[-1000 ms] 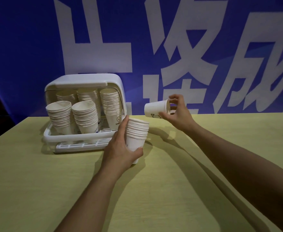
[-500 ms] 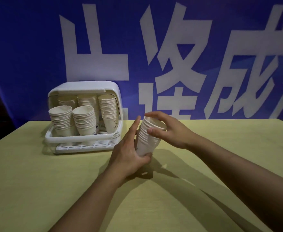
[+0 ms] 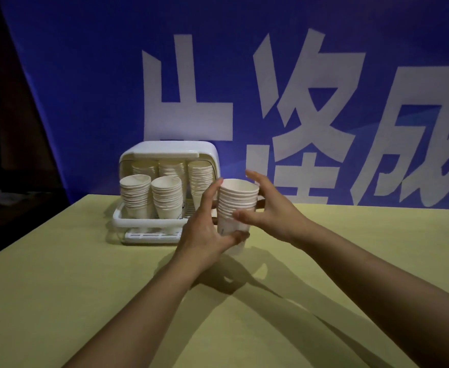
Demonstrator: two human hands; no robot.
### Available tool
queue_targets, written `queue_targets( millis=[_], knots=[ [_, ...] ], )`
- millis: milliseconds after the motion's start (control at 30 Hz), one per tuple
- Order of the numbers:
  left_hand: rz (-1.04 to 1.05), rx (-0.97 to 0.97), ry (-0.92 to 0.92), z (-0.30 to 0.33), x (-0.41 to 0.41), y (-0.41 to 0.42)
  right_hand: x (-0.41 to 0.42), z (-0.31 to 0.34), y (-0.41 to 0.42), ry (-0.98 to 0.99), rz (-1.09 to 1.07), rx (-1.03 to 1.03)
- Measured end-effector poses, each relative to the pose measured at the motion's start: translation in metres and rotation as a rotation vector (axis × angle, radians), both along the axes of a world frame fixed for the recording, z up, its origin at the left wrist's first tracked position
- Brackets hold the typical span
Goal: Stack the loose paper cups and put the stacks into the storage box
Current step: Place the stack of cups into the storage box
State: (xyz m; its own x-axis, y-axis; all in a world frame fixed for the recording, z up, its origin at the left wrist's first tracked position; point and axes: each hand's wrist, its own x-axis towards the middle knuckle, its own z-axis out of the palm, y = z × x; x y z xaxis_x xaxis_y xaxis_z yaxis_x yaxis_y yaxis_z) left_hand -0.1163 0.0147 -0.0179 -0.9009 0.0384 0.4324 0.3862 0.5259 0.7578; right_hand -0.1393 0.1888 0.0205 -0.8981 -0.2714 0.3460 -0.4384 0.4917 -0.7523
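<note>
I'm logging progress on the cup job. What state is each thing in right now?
Storage box: lid up, front open, on the table.
Stacks in box: five, upright, mouths up.
Held stack: nested, upright, outside the box.
Left hand: gripping the held stack low down.
Right hand: fingers spread, thumb on the stack's side.

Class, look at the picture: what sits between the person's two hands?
In the head view, a stack of paper cups sits between the left hand and right hand.

white cup stack (image 3: 235,208) upright, storage box (image 3: 143,221) open
</note>
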Motion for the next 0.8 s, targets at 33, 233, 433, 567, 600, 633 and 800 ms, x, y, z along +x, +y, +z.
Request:
queue_targets(
  millis=[33,233,433,567,600,633,800],
  knots=[
    [0.015,0.015,0.019,0.003,-0.002,-0.004,-0.003,0.002,-0.007,0.020,-0.002,-0.026],
    [0.147,0.152,0.106,0.012,-0.030,-0.026,-0.039,0.014,-0.044,0.077,0.039,-0.092],
    [0.521,0.104,0.162,0.003,-0.057,-0.014,-0.076,0.022,-0.063,0.091,0.000,-0.078],
    [0.661,0.105,0.218,-0.001,-0.075,-0.005,-0.088,0.018,-0.071,0.124,-0.026,-0.047],
    [0.683,0.097,0.219,-0.001,-0.080,-0.004,-0.090,0.018,-0.072,0.135,-0.035,-0.041],
    [0.701,0.085,0.213,-0.002,-0.083,-0.004,-0.092,0.017,-0.073,0.140,-0.041,-0.038],
    [0.699,0.035,0.177,-0.025,-0.087,-0.005,-0.099,-0.007,-0.074,0.082,-0.049,0.025]
  ],
)
